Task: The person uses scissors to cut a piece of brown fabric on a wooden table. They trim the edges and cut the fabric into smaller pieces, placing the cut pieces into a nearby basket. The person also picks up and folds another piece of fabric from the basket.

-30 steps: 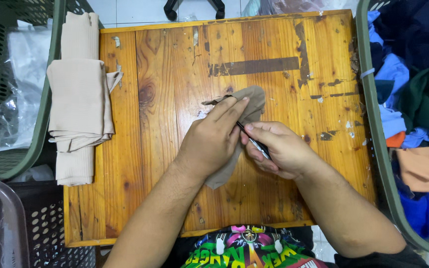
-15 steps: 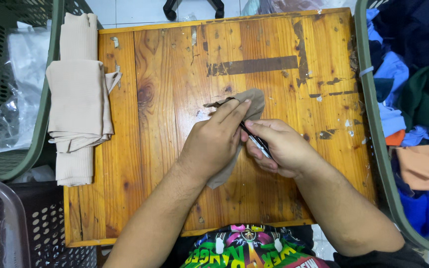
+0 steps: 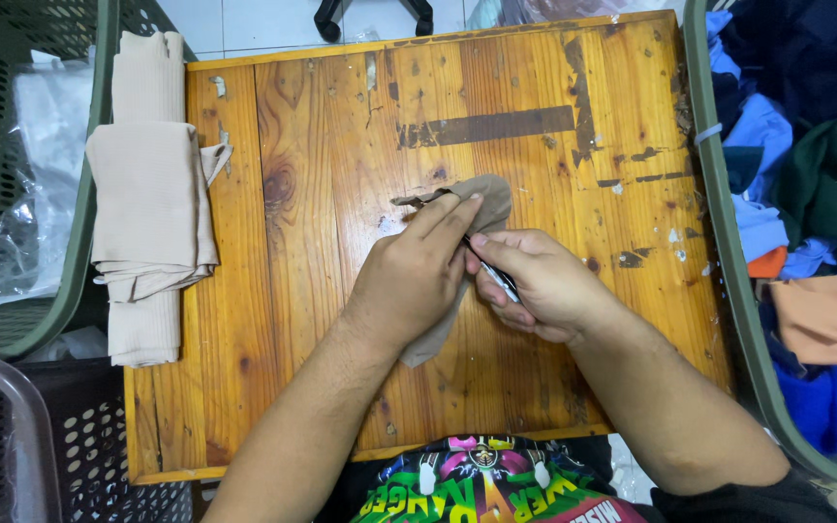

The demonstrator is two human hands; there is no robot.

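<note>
A small taupe piece of cloth (image 3: 488, 199) lies on the worn wooden table (image 3: 341, 145), near its middle. My left hand (image 3: 417, 276) presses flat on the cloth, fingers stretched toward its far end. My right hand (image 3: 540, 281) sits just beside it, pinching a thin dark metal tool (image 3: 499, 281) whose tip rests against the cloth under my left fingers. Most of the cloth is covered by my left hand; a narrow tail (image 3: 428, 339) shows below the palm.
A stack of folded beige cloths (image 3: 152, 194) lies along the table's left edge. A green basket with clear plastic (image 3: 12, 174) stands at the left, a dark perforated basket (image 3: 50, 455) at bottom left. A green bin (image 3: 728, 281) of mixed coloured garments borders the right.
</note>
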